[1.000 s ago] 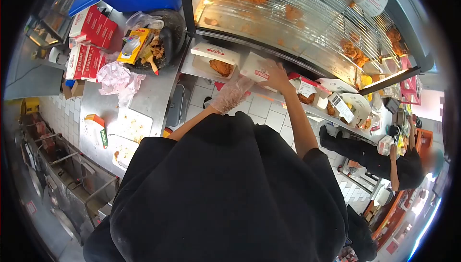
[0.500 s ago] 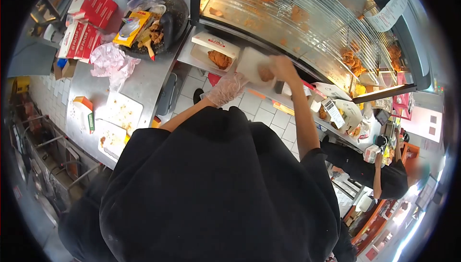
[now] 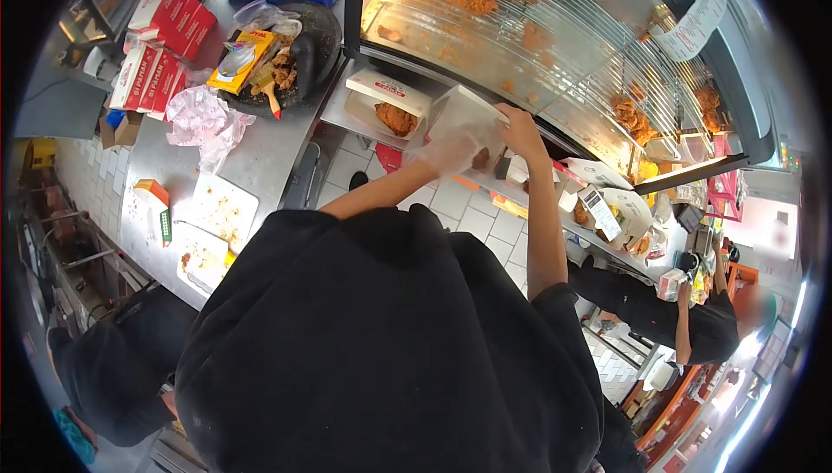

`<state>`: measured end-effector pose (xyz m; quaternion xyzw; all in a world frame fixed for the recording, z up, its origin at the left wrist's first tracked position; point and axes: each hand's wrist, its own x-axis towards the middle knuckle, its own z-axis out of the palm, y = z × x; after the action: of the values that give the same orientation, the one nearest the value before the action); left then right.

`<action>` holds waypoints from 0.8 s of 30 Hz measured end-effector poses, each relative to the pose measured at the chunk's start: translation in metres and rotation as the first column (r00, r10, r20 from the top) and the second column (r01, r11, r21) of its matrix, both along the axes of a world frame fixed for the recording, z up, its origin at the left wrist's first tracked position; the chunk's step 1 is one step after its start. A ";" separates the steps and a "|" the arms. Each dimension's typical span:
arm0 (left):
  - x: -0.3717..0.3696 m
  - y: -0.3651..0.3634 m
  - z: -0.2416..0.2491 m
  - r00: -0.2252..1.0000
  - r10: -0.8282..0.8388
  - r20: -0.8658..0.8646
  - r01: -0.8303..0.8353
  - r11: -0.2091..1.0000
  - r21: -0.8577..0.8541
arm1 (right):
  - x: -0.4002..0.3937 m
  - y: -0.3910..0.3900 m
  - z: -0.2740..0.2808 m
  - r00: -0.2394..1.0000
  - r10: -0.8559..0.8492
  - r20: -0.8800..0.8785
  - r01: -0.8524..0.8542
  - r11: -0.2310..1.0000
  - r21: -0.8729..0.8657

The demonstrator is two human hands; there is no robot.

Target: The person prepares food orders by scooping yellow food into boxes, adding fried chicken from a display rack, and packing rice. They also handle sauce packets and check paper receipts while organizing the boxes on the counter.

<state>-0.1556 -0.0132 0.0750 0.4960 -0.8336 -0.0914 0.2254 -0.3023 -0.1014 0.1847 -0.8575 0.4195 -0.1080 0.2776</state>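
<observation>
An open white cardboard food box point(image 3: 464, 113) sits at the front edge of the counter under the glass case. My right hand point(image 3: 520, 133), bare, has its fingers closed on the right edge of its raised lid. My left hand point(image 3: 449, 154), in a clear plastic glove, is over the near left side of the box; motion blurs its fingers. Part of a brown piece of food point(image 3: 481, 158) shows inside, close to the glove. Just left stands a second open box point(image 3: 374, 85) with red print, holding a piece of fried chicken point(image 3: 396, 119).
Fried chicken lies on wire racks in the heated glass case point(image 3: 485, 48). On the left steel table point(image 3: 277, 148) are red-and-white boxes point(image 3: 178, 18), crumpled paper point(image 3: 208, 122), a dark stone mortar point(image 3: 325, 40) and stained white boards point(image 3: 227, 209). Co-workers point(image 3: 646, 304) stand right and lower left.
My gloved left hand has moved right, over the box. My right hand has shifted slightly up and right onto the lid's edge. A person at the lower left shows more.
</observation>
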 end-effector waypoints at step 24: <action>0.009 0.005 0.036 0.966 0.216 0.141 -0.257 0.867 0.426 | -0.009 -0.011 -0.021 0.932 -0.108 0.346 0.092 0.994 0.060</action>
<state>-0.1469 -0.0084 0.1110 0.6360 -0.7332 -0.2273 0.0794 -0.3113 -0.1126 0.1639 -0.7962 0.4091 -0.2631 0.3598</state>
